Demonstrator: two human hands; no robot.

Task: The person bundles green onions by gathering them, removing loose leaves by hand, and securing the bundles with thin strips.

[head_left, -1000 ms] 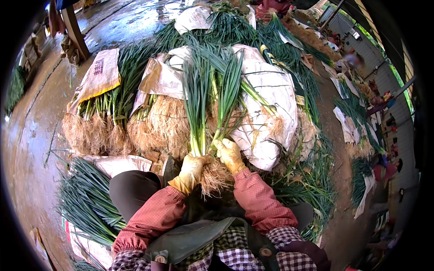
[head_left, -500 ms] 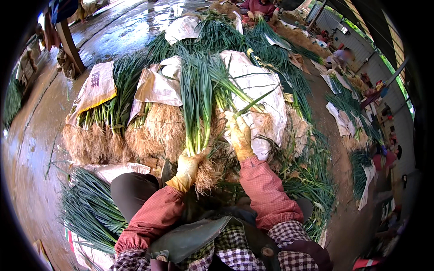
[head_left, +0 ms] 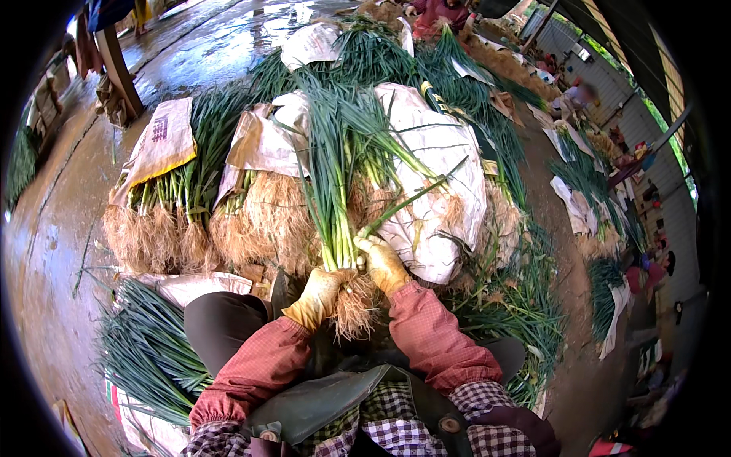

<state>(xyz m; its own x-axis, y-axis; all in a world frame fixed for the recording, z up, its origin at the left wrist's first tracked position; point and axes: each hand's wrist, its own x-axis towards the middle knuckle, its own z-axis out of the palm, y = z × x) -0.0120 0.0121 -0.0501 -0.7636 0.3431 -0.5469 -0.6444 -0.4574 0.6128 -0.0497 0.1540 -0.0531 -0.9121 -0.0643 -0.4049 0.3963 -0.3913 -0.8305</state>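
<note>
My left hand (head_left: 317, 297), in a pale yellow glove, is closed round the lower end of a bunch of green onions (head_left: 333, 228). Their long leaves point away from me, and pale, stringy roots (head_left: 355, 308) hang out past the hand. Against the right side of this bunch, my gloved right hand (head_left: 384, 264) pinches a single green onion stalk (head_left: 415, 196), which slants up to the right across a white sack (head_left: 449, 164). More loose green onions (head_left: 381, 171) lie just beyond the bunch, their roots partly hidden.
Rooted bundles (head_left: 274, 209) half covered with sacks (head_left: 164, 137) stand in front and left. A pile of green onions (head_left: 152, 343) lies by my left knee (head_left: 225, 320); loose leaves (head_left: 518, 320) litter the right side. Other people (head_left: 442, 15) sit farther off. The left floor (head_left: 57, 228) is wet.
My right hand has come down and left to the bunch, bringing a green onion stalk with it. My left hand keeps its hold, shifted slightly right.
</note>
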